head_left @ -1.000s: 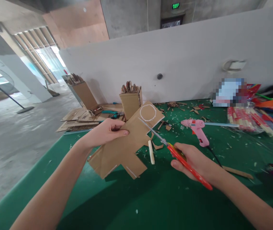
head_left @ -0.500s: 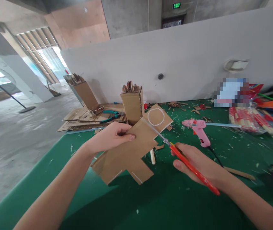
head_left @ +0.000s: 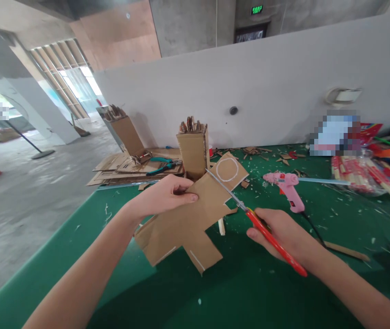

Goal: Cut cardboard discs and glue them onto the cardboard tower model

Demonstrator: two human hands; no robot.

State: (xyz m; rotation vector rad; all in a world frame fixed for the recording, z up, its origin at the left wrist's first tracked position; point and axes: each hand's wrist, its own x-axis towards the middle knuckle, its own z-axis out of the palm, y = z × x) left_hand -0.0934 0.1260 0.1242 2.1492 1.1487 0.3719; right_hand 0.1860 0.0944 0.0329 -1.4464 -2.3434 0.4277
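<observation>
My left hand pinches a cross-shaped piece of brown cardboard and holds it above the green table. A white circle is drawn on the cardboard's far flap. My right hand is closed on red-handled scissors. Their blades lie across the cardboard just below the circle.
A tall cardboard box of scraps stands behind the cardboard piece. A pink glue gun lies to the right, with its cord running toward me. Flat cardboard sheets and teal pliers sit at the left. Packs of sticks lie far right. A grey partition backs the table.
The cardboard and both hands have shifted slightly right and down. The scissor blades stay on the flap under the circle.
</observation>
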